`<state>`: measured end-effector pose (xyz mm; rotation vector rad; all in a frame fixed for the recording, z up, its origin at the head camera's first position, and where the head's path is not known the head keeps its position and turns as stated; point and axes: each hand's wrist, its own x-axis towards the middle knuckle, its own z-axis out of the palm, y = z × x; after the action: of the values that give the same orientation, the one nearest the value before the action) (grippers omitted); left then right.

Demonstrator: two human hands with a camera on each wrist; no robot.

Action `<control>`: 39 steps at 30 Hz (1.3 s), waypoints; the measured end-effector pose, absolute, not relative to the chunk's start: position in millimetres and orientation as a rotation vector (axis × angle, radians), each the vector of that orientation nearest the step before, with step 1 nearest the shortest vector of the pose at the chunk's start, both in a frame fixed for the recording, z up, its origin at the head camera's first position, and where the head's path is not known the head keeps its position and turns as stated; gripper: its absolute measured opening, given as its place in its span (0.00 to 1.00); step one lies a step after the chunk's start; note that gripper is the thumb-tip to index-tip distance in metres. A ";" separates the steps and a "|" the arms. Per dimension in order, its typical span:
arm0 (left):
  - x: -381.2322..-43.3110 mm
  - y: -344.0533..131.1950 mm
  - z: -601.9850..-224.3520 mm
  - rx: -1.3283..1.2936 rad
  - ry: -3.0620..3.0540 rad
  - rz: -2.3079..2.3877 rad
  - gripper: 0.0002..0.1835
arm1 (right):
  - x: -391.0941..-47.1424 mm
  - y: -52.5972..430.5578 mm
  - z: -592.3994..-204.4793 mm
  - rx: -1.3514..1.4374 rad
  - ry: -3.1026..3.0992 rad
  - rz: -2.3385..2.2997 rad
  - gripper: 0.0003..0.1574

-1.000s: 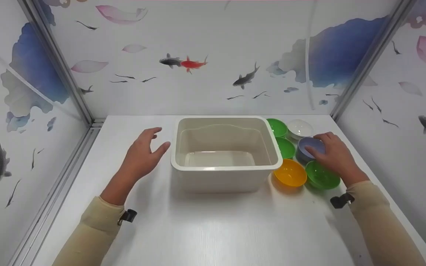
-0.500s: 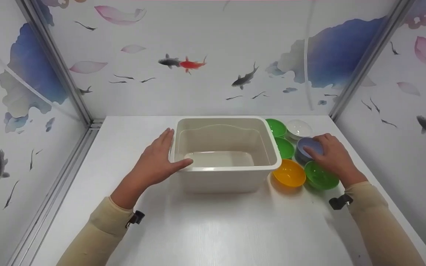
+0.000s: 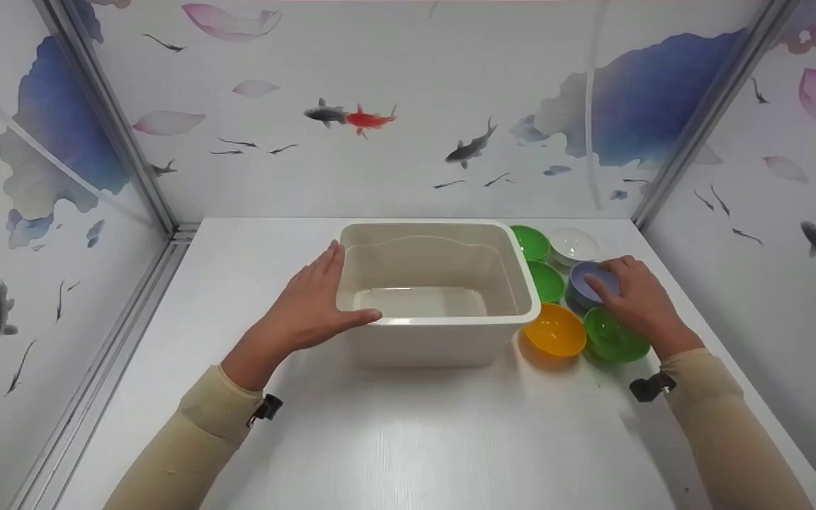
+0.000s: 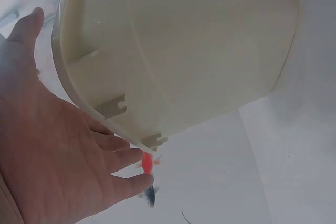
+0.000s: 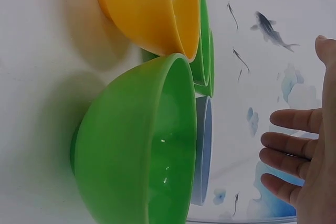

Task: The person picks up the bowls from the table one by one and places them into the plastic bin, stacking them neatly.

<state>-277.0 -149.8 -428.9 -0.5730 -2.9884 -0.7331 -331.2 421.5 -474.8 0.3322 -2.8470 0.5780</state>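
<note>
Left hand [image 3: 305, 304] shifted to bin [image 3: 422, 346]; right hand [image 3: 640, 301] above blue bowl [image 3: 581, 289].

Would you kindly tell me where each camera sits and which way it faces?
Head: worn on the head, facing forward and down at the beige bin; left hand, right hand and sleeves show.
Left wrist: worn there, facing the bin's outer side and the fish-printed wall; the left hand shows.
Right wrist: worn there, facing the nearest green bowl and the orange-yellow bowl from low down; part of the right hand shows.
Shared: the head and right wrist views both show those two bowls.
</note>
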 end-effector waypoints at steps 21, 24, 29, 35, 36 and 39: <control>-282.1 -144.1 -437.4 -0.561 -2.987 -0.580 0.77 | -319.0 427.1 -475.5 0.264 -2.838 0.681 0.41; -281.5 -144.7 -437.5 -0.558 -2.992 -0.565 0.77 | -315.6 425.9 -477.0 0.277 -2.817 0.688 0.41; -281.0 -144.6 -438.8 -0.550 -2.998 -0.545 0.77 | -307.4 428.3 -486.0 0.299 -2.739 0.744 0.45; -281.8 -143.6 -438.8 -0.554 -3.001 -0.533 0.78 | -291.1 440.7 -502.7 0.221 -2.729 0.838 0.56; -282.0 -143.6 -438.5 -0.555 -3.000 -0.529 0.78 | -289.0 443.6 -504.6 0.207 -2.745 0.851 0.58; -281.8 -144.1 -437.6 -0.554 -2.999 -0.528 0.78 | -284.3 451.3 -508.0 0.182 -2.827 0.877 0.65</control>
<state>-281.8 -144.1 -437.6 -0.5540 -2.9987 -0.5283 -284.3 451.3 -508.0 0.1816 -2.8273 0.8775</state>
